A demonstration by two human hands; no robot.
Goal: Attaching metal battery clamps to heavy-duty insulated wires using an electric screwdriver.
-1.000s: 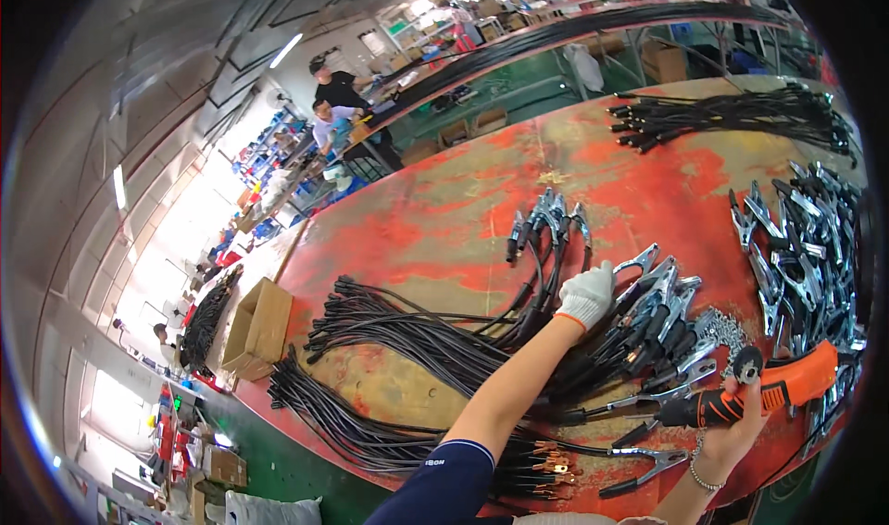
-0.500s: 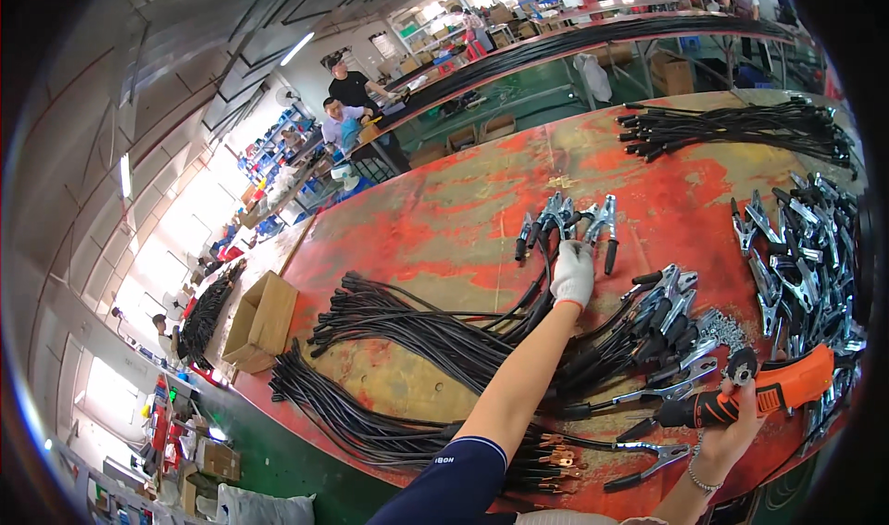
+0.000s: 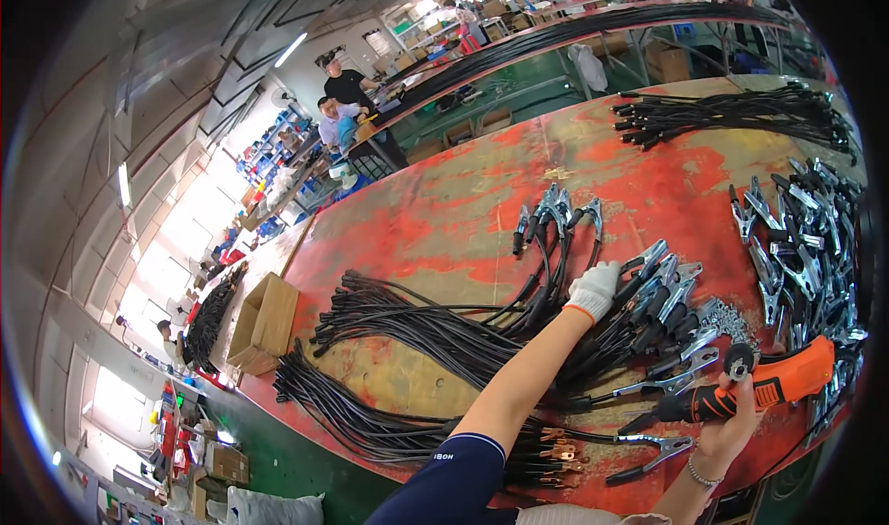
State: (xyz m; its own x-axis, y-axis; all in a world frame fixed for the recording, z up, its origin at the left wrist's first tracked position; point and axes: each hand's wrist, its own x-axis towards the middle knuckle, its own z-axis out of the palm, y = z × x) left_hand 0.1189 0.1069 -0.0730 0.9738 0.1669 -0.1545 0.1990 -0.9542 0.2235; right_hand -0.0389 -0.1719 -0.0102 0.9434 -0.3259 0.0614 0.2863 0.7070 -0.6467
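Note:
My left hand (image 3: 594, 291), in a white glove, has its fingers closed at the black handle of a metal spring clamp (image 3: 654, 255), at the edge of a pile of clamps with cables. My bare right hand (image 3: 730, 423) grips an orange and black power screwdriver (image 3: 787, 377), its tip pointing left. A round dark part with a pale centre (image 3: 740, 362) shows by the thumb. Below the tool's tip lies a clamp (image 3: 659, 453) joined to a cable. Several cabled clamps (image 3: 557, 208) lie together beyond my left hand. Small metal screws (image 3: 727, 319) are heaped beside the pile.
Black cable bundles (image 3: 407, 326) spread across the worn red table (image 3: 444, 219), some with copper ends (image 3: 560, 451). Loose clamps (image 3: 801, 238) are piled at the right, with another cable bundle (image 3: 722, 118) behind. A cardboard box (image 3: 264, 324) stands left. People work at far benches.
My left hand has moved right, from the far group of cabled clamps to the nearer pile. One clamp of the far group now lies closer to the others. My right hand keeps its hold.

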